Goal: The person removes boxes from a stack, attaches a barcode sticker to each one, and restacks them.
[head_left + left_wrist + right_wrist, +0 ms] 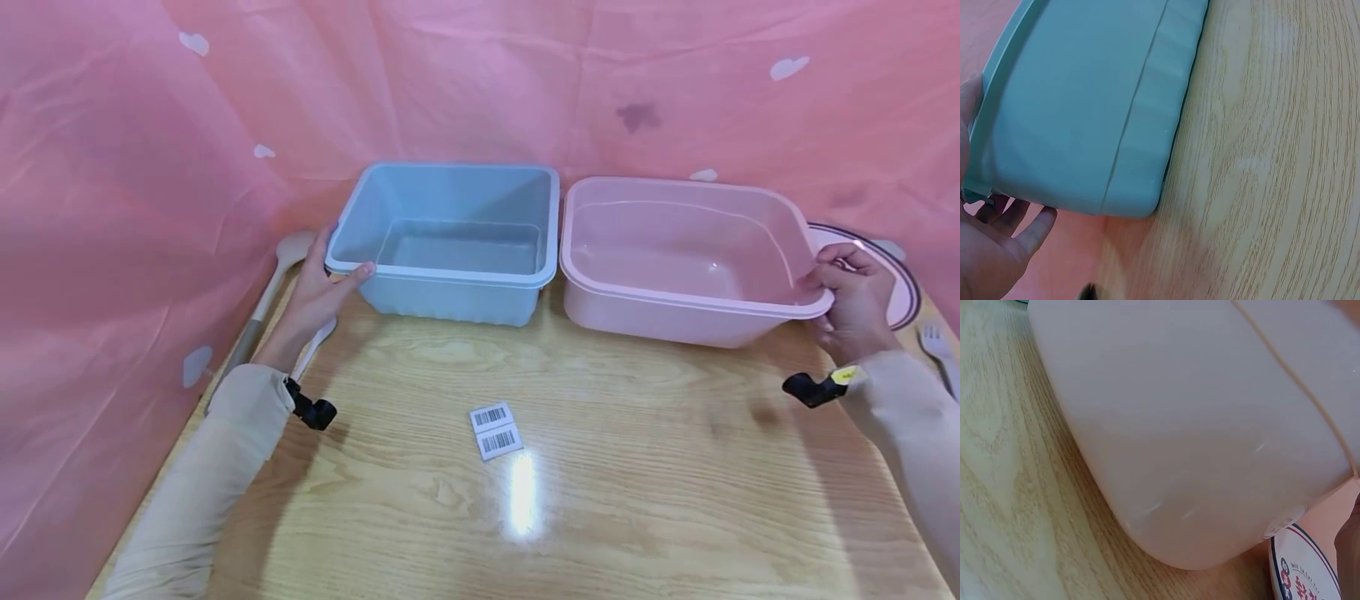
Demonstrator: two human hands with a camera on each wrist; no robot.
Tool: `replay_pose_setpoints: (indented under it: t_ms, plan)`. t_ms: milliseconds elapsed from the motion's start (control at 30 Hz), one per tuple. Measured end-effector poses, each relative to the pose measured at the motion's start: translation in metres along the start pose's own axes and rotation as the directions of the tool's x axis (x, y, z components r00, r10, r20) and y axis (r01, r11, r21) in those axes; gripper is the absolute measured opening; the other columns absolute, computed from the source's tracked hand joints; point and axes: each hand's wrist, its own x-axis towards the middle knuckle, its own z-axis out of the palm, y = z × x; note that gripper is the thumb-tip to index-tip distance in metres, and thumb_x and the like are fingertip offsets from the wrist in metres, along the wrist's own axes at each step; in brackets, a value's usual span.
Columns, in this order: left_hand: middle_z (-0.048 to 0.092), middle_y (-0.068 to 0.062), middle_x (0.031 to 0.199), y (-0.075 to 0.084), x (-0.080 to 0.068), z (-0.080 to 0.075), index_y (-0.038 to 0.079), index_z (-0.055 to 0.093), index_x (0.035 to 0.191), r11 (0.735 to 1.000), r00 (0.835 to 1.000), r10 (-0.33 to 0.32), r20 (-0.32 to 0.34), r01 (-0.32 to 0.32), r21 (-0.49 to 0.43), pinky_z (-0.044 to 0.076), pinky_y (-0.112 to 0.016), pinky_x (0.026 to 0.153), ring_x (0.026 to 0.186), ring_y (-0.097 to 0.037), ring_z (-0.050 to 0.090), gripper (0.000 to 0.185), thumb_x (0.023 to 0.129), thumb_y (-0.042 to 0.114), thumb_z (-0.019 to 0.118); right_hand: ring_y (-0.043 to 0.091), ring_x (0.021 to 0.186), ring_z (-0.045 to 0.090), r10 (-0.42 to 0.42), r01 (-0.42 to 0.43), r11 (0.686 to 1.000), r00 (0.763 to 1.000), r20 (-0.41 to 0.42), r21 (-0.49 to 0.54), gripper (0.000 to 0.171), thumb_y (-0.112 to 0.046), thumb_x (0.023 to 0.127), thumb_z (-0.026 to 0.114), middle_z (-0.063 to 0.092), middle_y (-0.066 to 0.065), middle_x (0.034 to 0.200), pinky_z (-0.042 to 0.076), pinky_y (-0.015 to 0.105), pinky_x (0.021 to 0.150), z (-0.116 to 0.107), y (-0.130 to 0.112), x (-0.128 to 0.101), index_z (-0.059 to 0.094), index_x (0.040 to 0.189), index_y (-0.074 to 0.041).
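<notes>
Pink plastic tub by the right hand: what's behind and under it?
Behind the pink plastic tub, a round white plate with a dark rim shows partly; the tub covers the rest. Under it is the wooden table.

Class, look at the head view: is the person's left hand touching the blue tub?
Touching. In the head view the left hand grips the blue tub's left corner, thumb lying on the rim.

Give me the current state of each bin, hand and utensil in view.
Blue bin: upright, empty, left corner gripped.
Pink bin: upright, empty, right rim gripped.
Left hand: holding the blue bin.
Right hand: holding the pink bin.
Wooden spoon: lying flat.
Plate: flat behind the pink bin.
Fork: lying flat.
</notes>
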Motion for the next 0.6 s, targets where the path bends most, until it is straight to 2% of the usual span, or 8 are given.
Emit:
replay_pose_setpoints:
  t_ms: [133, 267, 367, 533, 600]
  plan:
    - [0.027, -0.016, 0.155, 0.001, -0.001, 0.000, 0.011, 0.013, 0.155, 1.000, 1.000, 0.001, 0.001, -0.001, 0.004, 0.017, -0.052, 0.118, 0.143, -0.031, 0.025, 0.082, 0.092, 0.021, 0.065, 0.013, 0.024, 0.035, -0.007, 0.007, 1.000, 1.000, 0.009, -0.015, 0.036, 0.035, 0.072, 0.036, 0.054, 0.009, 0.050, -0.002, 0.026, 0.029, 0.002, 0.001, 0.000, 0.056, 0.076, 0.006]
    - [0.026, -0.016, 0.155, 0.003, -0.001, 0.000, 0.010, 0.012, 0.155, 1.000, 1.000, -0.002, 0.001, 0.002, 0.015, 0.019, -0.051, 0.118, 0.143, -0.031, 0.025, 0.083, 0.092, 0.021, 0.065, 0.013, 0.028, 0.041, -0.027, 0.026, 0.999, 0.999, -0.018, -0.032, 0.035, 0.036, 0.070, 0.039, 0.055, 0.008, 0.052, 0.005, 0.025, 0.027, 0.002, 0.000, -0.001, 0.057, 0.075, 0.006]
    - [0.025, -0.017, 0.155, 0.002, 0.001, 0.001, 0.011, 0.011, 0.155, 1.000, 1.000, 0.001, 0.008, -0.001, 0.007, 0.018, -0.053, 0.118, 0.143, -0.032, 0.024, 0.084, 0.092, 0.023, 0.065, 0.013, 0.029, 0.042, -0.034, 0.033, 0.999, 0.999, -0.029, -0.030, 0.035, 0.036, 0.069, 0.038, 0.056, 0.009, 0.053, 0.006, 0.024, 0.027, 0.000, -0.001, -0.002, 0.057, 0.075, 0.007]
    - [0.026, -0.012, 0.156, -0.012, 0.010, 0.000, 0.018, 0.013, 0.155, 1.000, 1.000, 0.016, 0.006, -0.016, 0.012, 0.016, -0.053, 0.119, 0.144, -0.029, 0.023, 0.085, 0.090, 0.029, 0.067, 0.012, 0.026, 0.035, 0.025, -0.025, 0.997, 1.000, 0.006, -0.069, 0.038, 0.033, 0.075, 0.036, 0.053, 0.006, 0.051, -0.004, 0.027, 0.031, -0.003, -0.009, -0.007, 0.060, 0.079, 0.004]
    - [0.027, -0.009, 0.156, -0.019, 0.014, 0.000, 0.021, 0.013, 0.155, 1.000, 1.000, 0.021, -0.002, -0.021, 0.021, 0.015, -0.052, 0.119, 0.144, -0.027, 0.024, 0.087, 0.089, 0.031, 0.069, 0.013, 0.028, 0.038, 0.058, -0.055, 0.994, 0.998, 0.027, -0.094, 0.038, 0.032, 0.077, 0.037, 0.054, 0.006, 0.052, -0.001, 0.026, 0.029, -0.005, -0.011, -0.007, 0.060, 0.081, 0.003]
